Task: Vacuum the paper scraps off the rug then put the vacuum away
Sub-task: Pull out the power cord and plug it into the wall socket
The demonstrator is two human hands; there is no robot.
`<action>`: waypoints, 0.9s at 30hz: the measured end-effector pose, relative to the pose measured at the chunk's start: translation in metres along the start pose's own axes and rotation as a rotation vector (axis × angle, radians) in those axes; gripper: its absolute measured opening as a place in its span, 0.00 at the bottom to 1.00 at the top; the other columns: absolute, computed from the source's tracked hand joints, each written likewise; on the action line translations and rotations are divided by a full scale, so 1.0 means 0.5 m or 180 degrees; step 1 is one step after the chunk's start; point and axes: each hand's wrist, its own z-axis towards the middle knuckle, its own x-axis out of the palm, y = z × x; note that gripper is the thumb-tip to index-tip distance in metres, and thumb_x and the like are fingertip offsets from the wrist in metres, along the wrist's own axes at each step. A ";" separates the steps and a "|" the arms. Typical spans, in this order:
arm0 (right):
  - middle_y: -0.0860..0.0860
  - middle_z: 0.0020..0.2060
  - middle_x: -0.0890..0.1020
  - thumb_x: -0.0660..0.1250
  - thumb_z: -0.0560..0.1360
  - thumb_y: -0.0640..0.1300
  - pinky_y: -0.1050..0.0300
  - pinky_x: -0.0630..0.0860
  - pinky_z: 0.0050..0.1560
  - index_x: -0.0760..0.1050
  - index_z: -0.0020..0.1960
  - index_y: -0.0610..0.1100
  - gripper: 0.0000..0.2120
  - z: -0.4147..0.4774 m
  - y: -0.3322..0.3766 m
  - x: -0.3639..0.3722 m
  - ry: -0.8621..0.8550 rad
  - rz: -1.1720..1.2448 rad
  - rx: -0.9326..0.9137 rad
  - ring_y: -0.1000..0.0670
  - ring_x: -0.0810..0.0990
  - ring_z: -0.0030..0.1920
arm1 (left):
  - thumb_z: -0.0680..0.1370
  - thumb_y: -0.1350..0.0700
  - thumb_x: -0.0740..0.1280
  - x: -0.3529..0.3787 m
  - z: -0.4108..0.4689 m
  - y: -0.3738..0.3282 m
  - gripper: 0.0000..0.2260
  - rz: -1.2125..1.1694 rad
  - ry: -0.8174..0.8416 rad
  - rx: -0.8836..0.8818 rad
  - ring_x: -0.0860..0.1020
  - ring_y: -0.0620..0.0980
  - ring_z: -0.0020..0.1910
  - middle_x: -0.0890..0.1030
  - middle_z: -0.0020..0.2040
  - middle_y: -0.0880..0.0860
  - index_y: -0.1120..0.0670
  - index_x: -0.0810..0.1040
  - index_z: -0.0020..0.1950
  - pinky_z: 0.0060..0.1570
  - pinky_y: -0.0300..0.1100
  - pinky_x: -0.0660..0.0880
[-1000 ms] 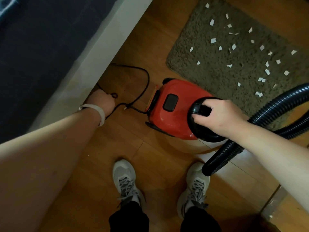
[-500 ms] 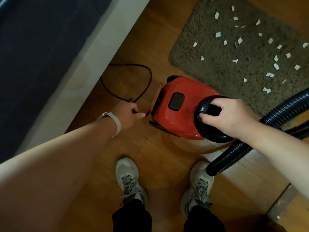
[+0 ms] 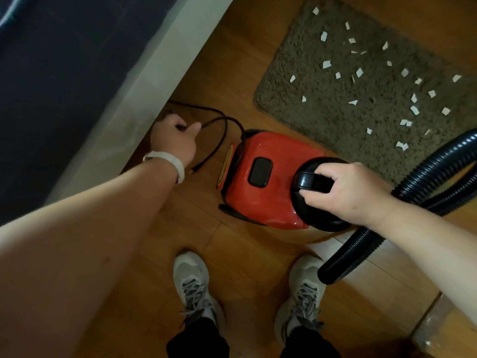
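The person has bare forearms and wears a white wristband (image 3: 170, 161) on the left wrist, black trousers (image 3: 198, 341) and pale grey laced sneakers (image 3: 192, 277).

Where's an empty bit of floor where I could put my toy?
Bare wood lies between the red vacuum and the shoes, and in the strip between the white ledge and the rug. Crowded: paper scraps dot the rug, the cord loops left of the vacuum, the hose curls right.

cord loops (image 3: 211, 152) fill gap between bed frame (image 3: 154, 60) and vacuum (image 3: 271, 151), hose (image 3: 361, 244) crosses right

Red vacuum (image 3: 268, 182) sits on wood floor beside brown rug (image 3: 335, 104) scattered with white paper scraps (image 3: 358, 72).
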 end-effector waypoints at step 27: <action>0.54 0.36 0.77 0.60 0.76 0.63 0.53 0.75 0.35 0.70 0.41 0.52 0.16 0.100 -0.002 0.151 0.0517 -0.0963 0.0275 0.51 0.76 0.36 | 0.78 0.62 0.66 -0.082 -0.086 0.051 0.15 -0.1081 0.0903 0.0218 0.74 0.43 0.31 0.79 0.40 0.48 0.41 0.73 0.55 0.36 0.42 0.71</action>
